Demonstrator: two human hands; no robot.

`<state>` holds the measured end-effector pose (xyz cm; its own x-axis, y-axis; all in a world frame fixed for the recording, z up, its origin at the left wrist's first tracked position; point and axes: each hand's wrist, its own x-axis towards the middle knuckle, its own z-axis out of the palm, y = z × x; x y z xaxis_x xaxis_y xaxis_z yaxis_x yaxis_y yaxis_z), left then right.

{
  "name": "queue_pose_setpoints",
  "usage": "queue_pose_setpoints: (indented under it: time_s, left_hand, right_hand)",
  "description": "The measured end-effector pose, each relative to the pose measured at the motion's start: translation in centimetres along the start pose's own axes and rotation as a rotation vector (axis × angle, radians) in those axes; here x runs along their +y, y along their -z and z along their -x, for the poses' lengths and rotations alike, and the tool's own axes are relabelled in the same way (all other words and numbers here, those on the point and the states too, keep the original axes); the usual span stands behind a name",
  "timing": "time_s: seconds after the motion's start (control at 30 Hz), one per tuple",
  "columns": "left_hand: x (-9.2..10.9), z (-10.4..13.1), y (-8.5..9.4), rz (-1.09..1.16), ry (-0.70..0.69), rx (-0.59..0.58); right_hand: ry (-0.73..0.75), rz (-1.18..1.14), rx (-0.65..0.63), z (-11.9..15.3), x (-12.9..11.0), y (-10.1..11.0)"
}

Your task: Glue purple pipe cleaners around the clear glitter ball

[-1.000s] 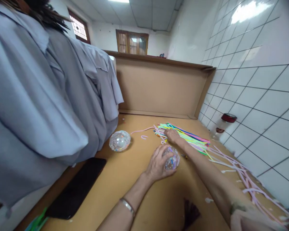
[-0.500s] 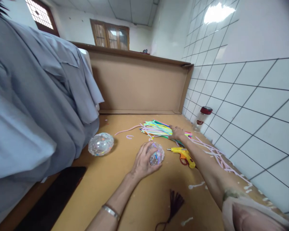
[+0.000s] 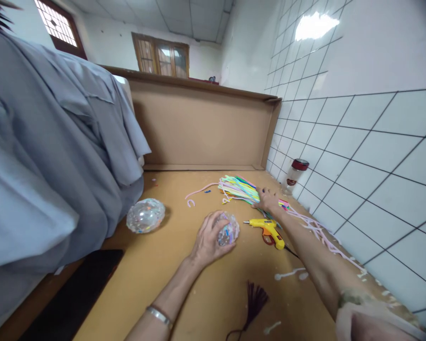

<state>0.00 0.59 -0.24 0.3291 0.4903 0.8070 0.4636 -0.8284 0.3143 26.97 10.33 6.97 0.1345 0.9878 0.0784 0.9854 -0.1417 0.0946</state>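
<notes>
My left hand [image 3: 211, 237] is wrapped around a clear, bumpy ball [image 3: 230, 228] with purple and blue bits in it, resting low over the tabletop. A bundle of colourful pipe cleaners [image 3: 237, 188] lies farther back, and my right hand [image 3: 268, 200] grips its right end from above. Just below that hand is a yellow hot glue gun [image 3: 268, 227], its nozzle facing left toward the ball. Over on the left stands a clear, bumpy bowl-like piece [image 3: 145, 215]. One curled pink pipe cleaner [image 3: 191, 203] sits loose near the bundle.
Pink pipe cleaners [image 3: 315, 227] trail along the tiled wall beside a red-lidded jar [image 3: 297, 174]. A dark tassel [image 3: 256, 300] lies in front. Grey cloth [image 3: 74, 142] drapes at left, and a cardboard panel [image 3: 206, 125] stands behind. Dried glue [image 3: 287, 274] marks the table.
The bundle of pipe cleaners has slid a little to the right with my right hand, uncovering a small blue bit. My left hand stays around the ball. The view has shifted slightly.
</notes>
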Motion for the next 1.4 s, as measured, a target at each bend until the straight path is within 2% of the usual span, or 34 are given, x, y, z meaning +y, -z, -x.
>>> queue_pose_setpoints:
  time_s: [0.1,0.2,0.37,0.5,0.6,0.8,0.9,1.17,1.3,1.4]
  left_hand:
    - [0.0,0.0,0.0,0.002,0.001,-0.002]
    - [0.0,0.1,0.0,0.003,0.008,-0.012]
    - [0.1,0.2,-0.1,-0.008,0.028,-0.039]
    - [0.2,0.1,0.0,-0.016,0.046,-0.046]
    - [0.3,0.0,0.1,-0.007,0.066,-0.055]
    - [0.2,-0.1,0.0,0.016,0.079,-0.048]
    - [0.2,-0.1,0.0,0.012,0.072,-0.050]
    - [0.3,-0.2,0.0,-0.008,0.074,-0.058]
    - [0.4,-0.2,0.0,-0.011,0.069,-0.051]
    - [0.3,-0.2,0.0,0.002,0.075,-0.047]
  right_hand:
    - [0.050,-0.017,0.025,0.4,0.6,0.5]
    - [0.137,-0.021,0.069,0.5,0.4,1.8]
    - [0.306,-0.007,0.085,0.1,-3.0,2.9]
    - [0.407,0.020,0.049,-0.9,-6.5,2.1]
    - [0.433,0.054,0.025,-1.9,-8.0,1.3]
    - [0.393,0.120,0.004,-2.9,-8.9,-0.2]
    - [0.386,0.128,0.007,-2.8,-9.0,-0.3]
    - [0.440,0.134,0.028,-2.1,-8.8,2.0]
    - [0.504,0.134,0.069,-2.1,-10.1,3.6]
    - [0.554,0.108,0.142,-2.1,-11.5,5.9]
